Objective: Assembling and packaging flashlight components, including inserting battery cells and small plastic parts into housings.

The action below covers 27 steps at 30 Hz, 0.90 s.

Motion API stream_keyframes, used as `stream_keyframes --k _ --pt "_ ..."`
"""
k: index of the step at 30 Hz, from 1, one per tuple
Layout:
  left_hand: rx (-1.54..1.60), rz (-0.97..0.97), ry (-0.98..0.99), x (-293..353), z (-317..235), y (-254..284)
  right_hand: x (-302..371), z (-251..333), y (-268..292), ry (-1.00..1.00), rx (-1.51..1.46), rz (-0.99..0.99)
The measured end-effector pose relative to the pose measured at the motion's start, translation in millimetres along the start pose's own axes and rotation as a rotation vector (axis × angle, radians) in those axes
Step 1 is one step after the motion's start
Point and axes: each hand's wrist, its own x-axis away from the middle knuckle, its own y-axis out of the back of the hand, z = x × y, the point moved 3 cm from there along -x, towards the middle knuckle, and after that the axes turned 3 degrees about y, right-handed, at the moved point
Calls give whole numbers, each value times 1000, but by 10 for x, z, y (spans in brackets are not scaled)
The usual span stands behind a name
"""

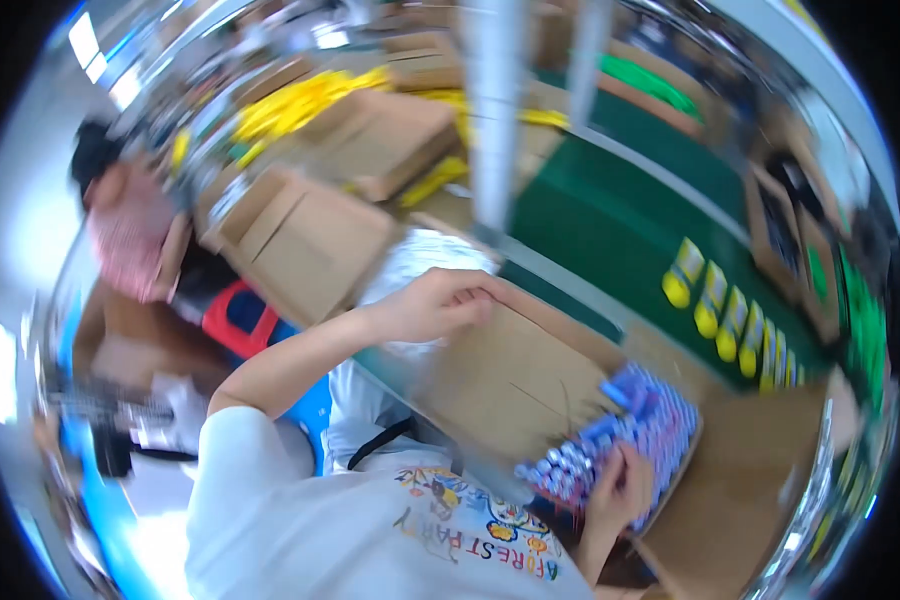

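My left hand (438, 306) has its fingers curled in over the near corner of a shallow cardboard tray (500, 375), beside a pile of clear plastic bags (425, 262). Whatever it may hold is hidden. At the tray's right end lie many slim purple-blue tubes (670, 405) in tight rows, with a few loose ones on top. My right hand (625, 485) rests over these tubes, fingers bent together; blur hides whether a tube is between them.
Yellow-capped packs (725, 315) stand in a row on a green conveyor belt (595, 225). An open carton (745, 490) borders the tubes on the right. Another cardboard tray (305, 245) lies at left, near a red stool (242, 320). A white post (492, 120) rises ahead. A person (130, 225) works at far left.
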Motion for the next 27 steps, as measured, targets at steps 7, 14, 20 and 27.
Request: stream_keyframes --k 7,14,20,27 --pt "-134 -646 20 1218 465 803 -531 796 -395 68 -38 206" --pt "200 -609 -102 1131 401 1367 -2272 1837 -1600 110 -416 217" --pt "456 -533 -63 1439 363 2160 -3067 2076 -2210 -148 -88 -506" --pt "213 -675 267 1913 791 2987 -3034 1675 -2201 -75 -193 -510"
